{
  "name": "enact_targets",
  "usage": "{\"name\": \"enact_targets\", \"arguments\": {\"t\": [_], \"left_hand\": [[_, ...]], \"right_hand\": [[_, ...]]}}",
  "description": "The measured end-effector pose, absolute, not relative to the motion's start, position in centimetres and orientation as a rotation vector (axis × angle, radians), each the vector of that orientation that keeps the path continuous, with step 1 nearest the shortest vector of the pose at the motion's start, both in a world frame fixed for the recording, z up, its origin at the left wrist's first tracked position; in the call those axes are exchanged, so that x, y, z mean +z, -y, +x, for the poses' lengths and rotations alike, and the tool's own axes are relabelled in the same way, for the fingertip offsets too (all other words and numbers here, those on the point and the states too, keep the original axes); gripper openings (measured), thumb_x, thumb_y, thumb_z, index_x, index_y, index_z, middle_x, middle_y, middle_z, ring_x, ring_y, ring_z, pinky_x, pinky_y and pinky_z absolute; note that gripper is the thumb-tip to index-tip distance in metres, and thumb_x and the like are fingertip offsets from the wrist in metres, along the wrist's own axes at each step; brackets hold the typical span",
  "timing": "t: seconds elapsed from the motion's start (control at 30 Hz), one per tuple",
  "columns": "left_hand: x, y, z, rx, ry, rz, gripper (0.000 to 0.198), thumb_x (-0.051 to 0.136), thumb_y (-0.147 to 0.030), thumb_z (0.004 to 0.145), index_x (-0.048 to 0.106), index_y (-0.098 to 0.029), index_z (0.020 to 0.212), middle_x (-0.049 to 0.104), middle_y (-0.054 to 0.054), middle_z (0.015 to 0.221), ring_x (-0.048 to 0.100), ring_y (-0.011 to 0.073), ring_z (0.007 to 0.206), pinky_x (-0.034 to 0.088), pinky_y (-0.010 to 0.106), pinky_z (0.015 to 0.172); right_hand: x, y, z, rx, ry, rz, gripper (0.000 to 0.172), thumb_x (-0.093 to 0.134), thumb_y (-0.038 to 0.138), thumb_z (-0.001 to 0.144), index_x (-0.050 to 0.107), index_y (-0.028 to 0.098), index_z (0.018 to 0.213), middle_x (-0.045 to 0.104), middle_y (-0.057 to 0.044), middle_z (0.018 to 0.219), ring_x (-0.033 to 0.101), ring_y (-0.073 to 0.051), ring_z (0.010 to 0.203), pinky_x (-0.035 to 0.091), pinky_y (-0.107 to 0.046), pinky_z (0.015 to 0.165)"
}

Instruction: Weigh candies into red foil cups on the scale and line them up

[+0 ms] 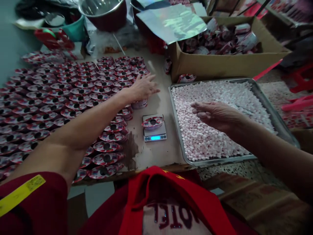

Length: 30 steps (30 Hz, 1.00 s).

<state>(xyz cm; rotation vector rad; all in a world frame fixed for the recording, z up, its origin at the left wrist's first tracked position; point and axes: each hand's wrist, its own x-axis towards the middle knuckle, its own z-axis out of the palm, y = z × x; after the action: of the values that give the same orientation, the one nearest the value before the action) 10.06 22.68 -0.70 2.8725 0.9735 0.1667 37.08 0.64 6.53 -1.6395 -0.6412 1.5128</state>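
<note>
My left hand (145, 86) is stretched over the right edge of the rows of small printed oval containers (105, 147), its fingers spread and nothing visible in them. Each container has a dark round hole in its top. My right hand (215, 116) is above the metal tray (179, 130) of small white pellets (210, 140); its fingers are pressed together, and I cannot see whether pellets are in them. Between my hands, one printed oval container (153, 122) sits on a small digital scale (155, 133) with a lit blue display, touched by neither hand.
Behind the tray stands a cardboard box (230, 63) holding several more printed containers. A shiny sheet (173, 23) lies across its left corner. Metal bowls (102, 16) and a teal basin (74, 29) are at the back. The table's front edge is close to my body.
</note>
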Motion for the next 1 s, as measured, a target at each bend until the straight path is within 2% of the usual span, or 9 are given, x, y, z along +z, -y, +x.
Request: {"name": "enact_targets", "arguments": {"t": [0.07, 0.17, 0.27, 0.4, 0.5, 0.63, 0.73, 0.83, 1.0], "left_hand": [[1.8, -21.3, 9.2, 0.367, -0.977, 2.864, 0.059, 0.043, -0.056, 0.112, 0.065, -0.013, 0.146, 0.049, 0.016, 0.167, 0.042, 0.0328, 0.157, 0.029, 0.054, 0.127], [5.3, -18.3, 7.0, 0.486, -0.892, 2.861, 0.071, 0.042, -0.065, 0.109, 0.064, -0.01, 0.147, 0.063, 0.013, 0.154, 0.056, 0.025, 0.145, 0.039, 0.038, 0.122], [6.9, -14.8, 4.3, 0.489, -0.857, 2.877, 0.052, 0.062, -0.053, 0.103, 0.071, -0.017, 0.139, 0.068, 0.014, 0.147, 0.062, 0.0306, 0.138, 0.043, 0.046, 0.12], [6.6, -11.2, 1.5, 0.475, -0.913, 2.871, 0.039, 0.067, -0.041, 0.1, 0.072, -0.027, 0.136, 0.07, 0.01, 0.145, 0.062, 0.0345, 0.137, 0.041, 0.056, 0.121], [5.8, -9.7, -0.1, 0.476, -0.953, 2.858, 0.039, 0.066, -0.036, 0.101, 0.071, -0.026, 0.138, 0.07, 0.011, 0.145, 0.062, 0.0348, 0.136, 0.043, 0.057, 0.119], [5.0, -8.9, -2.0, 0.481, -0.991, 2.847, 0.041, 0.066, -0.03, 0.1, 0.07, -0.028, 0.141, 0.066, 0.011, 0.151, 0.059, 0.0361, 0.141, 0.038, 0.061, 0.124], [4.6, -8.9, -3.3, 0.481, -1.006, 2.819, 0.041, 0.067, -0.028, 0.1, 0.07, -0.028, 0.141, 0.064, 0.013, 0.153, 0.057, 0.0368, 0.143, 0.037, 0.063, 0.125], [4.2, -9.0, -3.9, 0.456, -1.028, 2.796, 0.04, 0.068, -0.028, 0.098, 0.071, -0.028, 0.139, 0.065, 0.013, 0.152, 0.058, 0.0373, 0.142, 0.039, 0.063, 0.123], [3.6, -9.2, -3.6, 0.464, -1.021, 2.746, 0.038, 0.071, -0.029, 0.095, 0.074, -0.033, 0.132, 0.065, 0.009, 0.152, 0.061, 0.0378, 0.138, 0.038, 0.065, 0.123]], "right_hand": [[6.6, -1.0, 35.8, 1.562, 0.685, -1.633, 0.009, 0.076, 0.01, 0.094, 0.079, 0.017, 0.092, 0.077, -0.011, 0.101, 0.07, -0.011, 0.074, 0.063, -0.014, 0.065], [7.0, -1.4, 33.9, 1.712, 0.761, -1.585, 0.016, 0.074, 0.001, 0.089, 0.081, 0.014, 0.094, 0.079, -0.012, 0.099, 0.077, -0.016, 0.086, 0.067, -0.023, 0.083], [7.1, -2.0, 32.4, 1.813, 0.942, -1.531, 0.012, 0.081, 0.006, 0.086, 0.082, 0.014, 0.095, 0.081, -0.011, 0.091, 0.078, -0.018, 0.078, 0.068, -0.03, 0.08], [7.3, -3.2, 29.7, 1.646, 1.42, -1.596, 0.005, 0.081, 0.012, 0.088, 0.083, 0.015, 0.092, 0.078, -0.006, 0.074, 0.075, -0.018, 0.064, 0.063, -0.03, 0.065], [8.0, -4.1, 27.0, 1.355, 1.921, -1.703, 0.019, 0.07, 0.006, 0.094, 0.086, 0.013, 0.1, 0.073, -0.002, 0.064, 0.073, -0.017, 0.061, 0.057, -0.027, 0.063], [8.5, -4.7, 24.4, 0.865, 2.556, -1.656, 0.036, 0.065, -0.003, 0.092, 0.088, 0.016, 0.111, 0.085, -0.01, 0.094, 0.08, -0.021, 0.088, 0.055, -0.028, 0.079], [7.8, -5.0, 23.8, 0.695, 2.74, -1.628, 0.044, 0.063, -0.005, 0.091, 0.087, 0.02, 0.119, 0.085, -0.011, 0.111, 0.08, -0.024, 0.103, 0.054, -0.029, 0.087], [7.0, -5.2, 23.7, 0.691, 2.757, -1.609, 0.042, 0.065, 0.0, 0.094, 0.087, 0.023, 0.122, 0.085, -0.011, 0.114, 0.079, -0.025, 0.105, 0.054, -0.031, 0.088], [6.9, -5.1, 23.7, 0.706, 2.68, -1.626, 0.035, 0.065, 0.002, 0.093, 0.089, 0.02, 0.111, 0.085, -0.011, 0.105, 0.078, -0.023, 0.097, 0.053, -0.032, 0.085]]}}
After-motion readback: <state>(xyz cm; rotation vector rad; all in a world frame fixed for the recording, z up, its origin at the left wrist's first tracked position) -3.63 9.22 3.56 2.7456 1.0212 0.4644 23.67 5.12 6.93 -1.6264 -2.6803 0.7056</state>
